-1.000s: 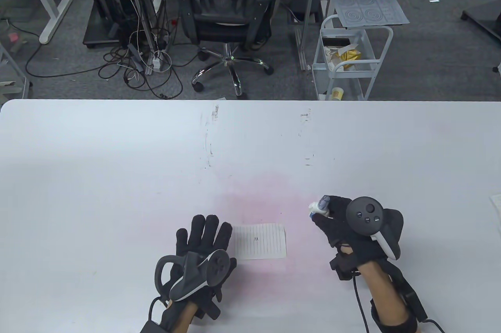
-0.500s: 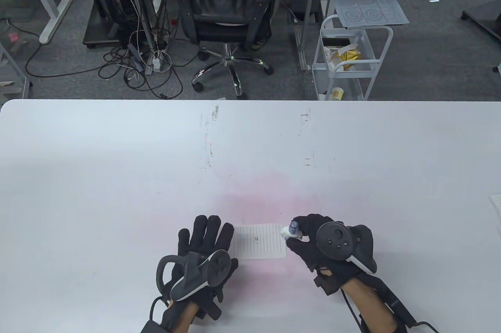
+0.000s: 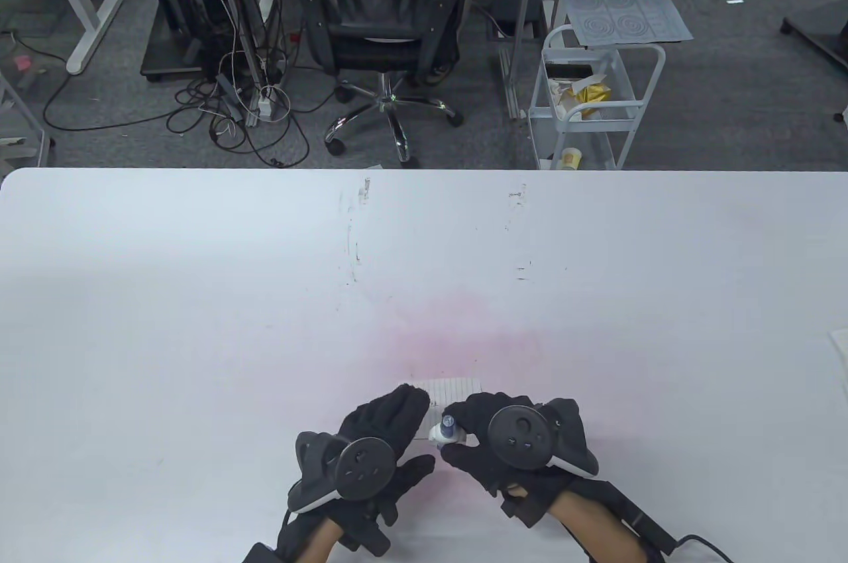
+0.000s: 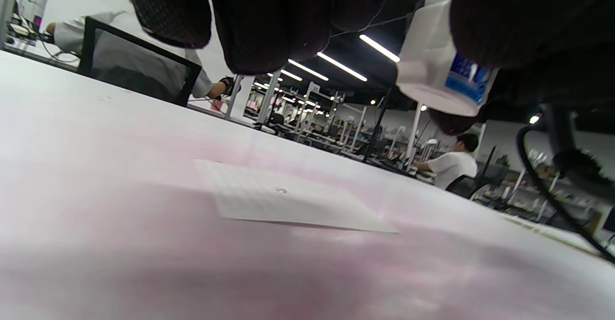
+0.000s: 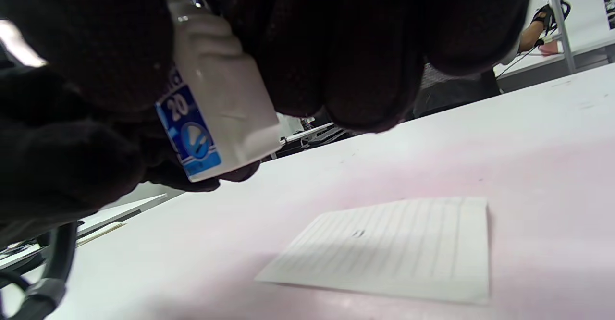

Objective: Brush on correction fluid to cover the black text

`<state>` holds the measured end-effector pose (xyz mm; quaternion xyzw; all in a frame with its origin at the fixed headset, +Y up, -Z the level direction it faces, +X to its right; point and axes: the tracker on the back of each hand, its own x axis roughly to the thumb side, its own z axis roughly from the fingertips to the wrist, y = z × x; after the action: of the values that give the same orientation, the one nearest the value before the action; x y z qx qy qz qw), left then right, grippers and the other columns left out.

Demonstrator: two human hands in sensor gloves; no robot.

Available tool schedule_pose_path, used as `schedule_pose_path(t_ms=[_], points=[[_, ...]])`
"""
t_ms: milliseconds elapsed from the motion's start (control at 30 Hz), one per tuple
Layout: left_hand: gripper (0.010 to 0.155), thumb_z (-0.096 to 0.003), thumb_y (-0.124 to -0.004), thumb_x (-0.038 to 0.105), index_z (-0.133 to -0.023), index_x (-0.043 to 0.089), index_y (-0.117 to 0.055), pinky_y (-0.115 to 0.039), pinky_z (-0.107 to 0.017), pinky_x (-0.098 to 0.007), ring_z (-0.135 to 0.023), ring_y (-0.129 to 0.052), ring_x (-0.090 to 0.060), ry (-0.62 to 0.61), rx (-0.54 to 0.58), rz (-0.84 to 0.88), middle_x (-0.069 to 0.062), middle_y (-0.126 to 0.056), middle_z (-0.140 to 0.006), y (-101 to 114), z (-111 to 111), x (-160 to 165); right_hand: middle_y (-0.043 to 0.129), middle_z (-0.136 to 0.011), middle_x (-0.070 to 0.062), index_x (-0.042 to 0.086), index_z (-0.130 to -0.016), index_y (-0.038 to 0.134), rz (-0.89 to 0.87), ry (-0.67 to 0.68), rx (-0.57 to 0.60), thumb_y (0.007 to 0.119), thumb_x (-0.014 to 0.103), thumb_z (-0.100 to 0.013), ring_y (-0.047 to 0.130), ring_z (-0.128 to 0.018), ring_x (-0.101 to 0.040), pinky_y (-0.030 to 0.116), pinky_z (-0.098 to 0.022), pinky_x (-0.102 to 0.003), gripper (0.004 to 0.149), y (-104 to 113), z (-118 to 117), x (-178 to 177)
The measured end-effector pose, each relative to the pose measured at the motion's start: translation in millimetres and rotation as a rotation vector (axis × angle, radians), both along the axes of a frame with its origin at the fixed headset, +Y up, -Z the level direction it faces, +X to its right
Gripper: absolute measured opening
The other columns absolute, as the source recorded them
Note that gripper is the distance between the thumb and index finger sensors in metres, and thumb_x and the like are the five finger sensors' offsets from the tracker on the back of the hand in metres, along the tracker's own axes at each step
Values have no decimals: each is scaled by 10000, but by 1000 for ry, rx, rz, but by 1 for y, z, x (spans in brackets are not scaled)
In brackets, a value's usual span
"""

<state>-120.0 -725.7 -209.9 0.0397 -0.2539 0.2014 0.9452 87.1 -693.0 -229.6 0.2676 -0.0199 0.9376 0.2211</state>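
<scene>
A small lined paper [image 3: 458, 387] lies flat on the white table [image 3: 199, 298], with a tiny black text mark [image 5: 358, 233] near its middle. My right hand [image 3: 458, 434] grips a white correction fluid bottle [image 3: 442, 430] with a blue label and a dark cap, held in the air above the paper's near part. The bottle also shows in the right wrist view [image 5: 216, 113] and the left wrist view [image 4: 442, 70]. My left hand [image 3: 414, 407] hovers over the paper's left part, its fingers stretched toward the bottle's cap and holding nothing. The hands hide most of the paper in the table view.
The table top around the paper is stained pink [image 3: 457, 331]. More paper lies at the table's right edge [image 3: 840, 348]. An office chair [image 3: 384, 26] and a white cart [image 3: 596, 99] stand on the floor beyond the far edge.
My right hand carried the bottle left and nearer, to above the paper. My left hand lifted off the table and moved right toward the bottle.
</scene>
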Motion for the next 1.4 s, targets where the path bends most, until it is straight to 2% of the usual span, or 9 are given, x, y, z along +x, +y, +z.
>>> schedule_pose_path(t_ms=[167, 400, 900, 1200, 1400], points=[[748, -344, -900, 499, -988, 219, -642, -807, -615, -446, -774, -982, -229, -54, -49, 172, -83, -801, -965, 0, -1, -2, 869, -711, -49, 190, -792, 817, 11, 25, -34, 871, 544, -336, 987, -530, -304, 759, -494, -536, 579, -2, 3, -5], [692, -315, -958, 437, -921, 189, -734, -894, -530, -401, -627, -1082, -179, -62, -60, 227, -84, -911, -849, 0, -2, -2, 860, -722, -72, 166, -805, 807, 6, 47, -76, 859, 506, -351, 981, -543, -319, 752, -499, -546, 570, -3, 6, -7], [633, -312, -967, 441, -859, 185, -778, -902, -501, -405, -559, -1101, -182, -42, -63, 279, -66, -962, -766, -1, -4, -6, 854, -734, -86, 157, -812, 802, -107, -1, -167, 868, 479, -349, 983, -558, -337, 751, -494, -557, 567, -11, 2, -4], [619, -288, -989, 467, -811, 185, -819, -926, -463, -400, -480, -1122, -174, -30, -14, 270, -65, -1002, -704, 1, -3, -8, 831, -763, -84, 160, -837, 774, -135, -2, -197, 861, 495, -352, 967, -591, -344, 736, -509, -559, 596, -12, 1, -2], [616, -282, -996, 476, -799, 186, -830, -934, -452, -395, -463, -1126, -171, -25, -4, 252, -67, -1010, -691, 1, -3, -7, 801, -799, -81, 168, -863, 746, -184, -8, -142, 858, 546, -342, 943, -631, -356, 719, -525, -565, 653, -4, 2, 3]])
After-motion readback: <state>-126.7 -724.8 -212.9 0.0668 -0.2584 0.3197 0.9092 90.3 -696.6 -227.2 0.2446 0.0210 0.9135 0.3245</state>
